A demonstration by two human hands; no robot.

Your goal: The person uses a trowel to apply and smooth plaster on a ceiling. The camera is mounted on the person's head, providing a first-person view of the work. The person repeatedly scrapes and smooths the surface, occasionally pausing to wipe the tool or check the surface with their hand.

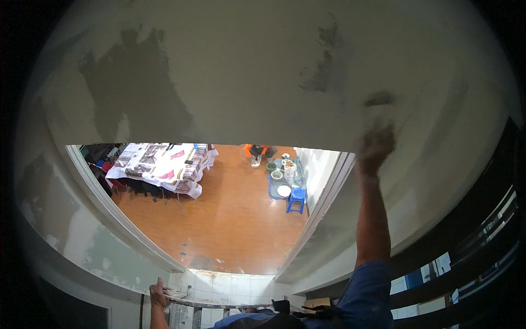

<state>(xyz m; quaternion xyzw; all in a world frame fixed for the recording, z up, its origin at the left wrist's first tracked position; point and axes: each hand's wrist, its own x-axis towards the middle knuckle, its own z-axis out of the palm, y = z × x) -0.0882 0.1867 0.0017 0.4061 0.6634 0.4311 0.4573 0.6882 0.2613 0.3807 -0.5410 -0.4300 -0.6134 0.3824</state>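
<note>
My right hand (377, 143) is raised against the grey plastered wall (246, 71) above the opening. It is closed on what looks like a putty knife (378, 112), blurred by motion. A dark, wet-looking smear (379, 98) lies at the tool's far end. My left hand (158, 294) is low at the left, beside the top of a ladder (219, 305), thumb pointing up. Its fingers are closed next to a whitish, plaster-smeared thing (175, 294) whose kind I cannot make out. Darker damp patches mark the wall on the left (131, 82) and upper right (323, 66).
Through the framed opening lies a wooden floor (230, 219) far below. A table with a printed cover (159, 162) stands left. A person in orange (256, 153) is at the back. At right are buckets (277, 175) and a blue stool (296, 199). White tiles (230, 285) lie beneath the ladder.
</note>
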